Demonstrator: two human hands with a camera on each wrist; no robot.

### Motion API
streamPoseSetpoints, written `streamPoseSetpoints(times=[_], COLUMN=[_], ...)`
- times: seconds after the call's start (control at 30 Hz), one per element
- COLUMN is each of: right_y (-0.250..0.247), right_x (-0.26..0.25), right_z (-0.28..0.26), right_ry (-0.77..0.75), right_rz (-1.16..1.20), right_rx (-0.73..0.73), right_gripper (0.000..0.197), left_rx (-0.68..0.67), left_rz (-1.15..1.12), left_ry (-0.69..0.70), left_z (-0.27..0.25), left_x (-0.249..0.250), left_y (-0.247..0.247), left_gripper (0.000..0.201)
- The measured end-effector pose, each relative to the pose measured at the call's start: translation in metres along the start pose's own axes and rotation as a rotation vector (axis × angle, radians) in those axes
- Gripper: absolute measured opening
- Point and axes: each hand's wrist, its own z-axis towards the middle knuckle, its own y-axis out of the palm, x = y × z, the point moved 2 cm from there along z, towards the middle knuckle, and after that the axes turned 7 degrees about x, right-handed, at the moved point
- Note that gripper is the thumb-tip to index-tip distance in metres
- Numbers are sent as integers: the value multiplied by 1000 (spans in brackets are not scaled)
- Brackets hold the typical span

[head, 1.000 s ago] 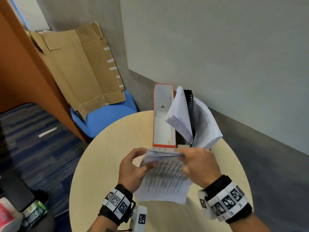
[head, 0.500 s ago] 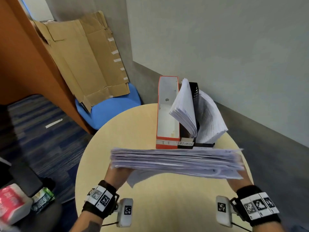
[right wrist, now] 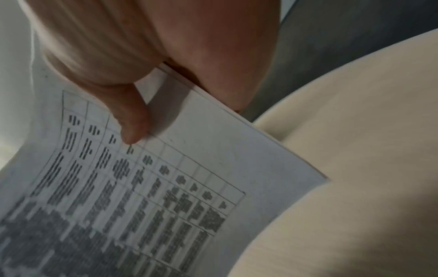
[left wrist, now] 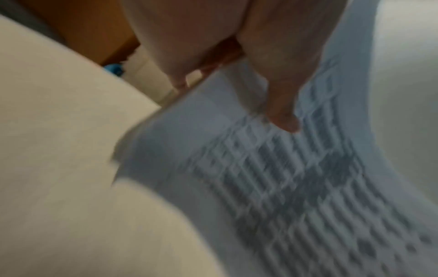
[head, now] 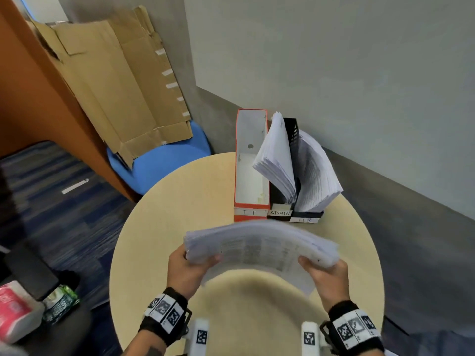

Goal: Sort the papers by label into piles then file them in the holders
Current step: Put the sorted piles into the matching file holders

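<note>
A thick stack of printed papers (head: 259, 246) hangs above the round table, bowed upward in the middle and blurred. My left hand (head: 191, 265) grips its left end, thumb on the top sheet (left wrist: 284, 120). My right hand (head: 325, 272) grips the right end, thumb pressing the printed table (right wrist: 132, 129). Behind stand three holders: an orange one (head: 250, 165) labelled IT with no papers in it, a black one (head: 281, 213) labelled ADMIN holding papers (head: 277, 160), and another (head: 307, 218) labelled HR holding papers (head: 316, 173).
The round beige table (head: 159, 240) sits near a grey wall. A blue chair (head: 164, 160) with flattened cardboard (head: 115, 86) stands behind on the left. A dark chair with packets (head: 38, 304) lies at the lower left.
The stack was lifted off the table into both hands. Since half a second ago it has tipped so its printed face shows and it bows upward.
</note>
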Motion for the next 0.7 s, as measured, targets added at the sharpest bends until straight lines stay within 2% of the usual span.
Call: streamPoseSetpoints(times=[0.07,0.13,0.3,0.4,0.47,0.53,0.6,0.7], right_y=[-4,-6,-5,-12,-16,-17,-13,0], right_x=[23,32,33,32,25,11,-5,-26], right_z=[-6,-9,-7,-2,1,1,-2,-9], right_ry=[110,166,211,156,70,-87,-309,-699], right_rz=[-28,-20,25,-9,-26,-130,-376,-873], right_rx=[6,14,8,28,11,-10,0,-26], right_gripper=[31,26,22,28,42,61,81,98], left_rx=[-61,-44,71,151,166,155,135,151], left_rz=[-14,-44,-100,-79,-62,-32,-11,4], left_ry=[-77,-116,-181,-193,-176,-155,-143,-151], left_z=[-4,-7,-5,4,10,13,15,16], left_x=[-18,-22,-11,-15,-18,-18,-16,-15], left_y=[-3,0,17,21,19,18,19,21], left_gripper=[42,33,22,30,28,25,25,38])
